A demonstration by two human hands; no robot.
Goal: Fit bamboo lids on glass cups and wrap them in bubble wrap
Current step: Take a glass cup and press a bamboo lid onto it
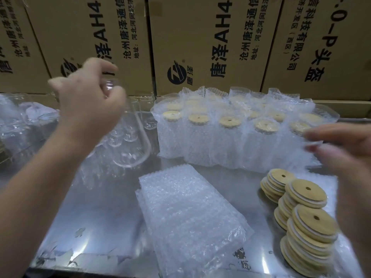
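My left hand grips a clear glass cup by its far end and holds it tilted above the table, its open rim toward me. My right hand is blurred at the right edge; its fingers are loosely spread and hold nothing, close to the front row of wrapped cups. Those cups stand upright in bubble wrap with bamboo lids on. A stack of bubble wrap bags lies in the middle of the table. Leaning stacks of bamboo lids sit at the front right, under my right hand.
Bare glass cups crowd the back left of the shiny metal table, and one more stands beside the wrapped group. Printed cardboard boxes form a wall right behind the table.
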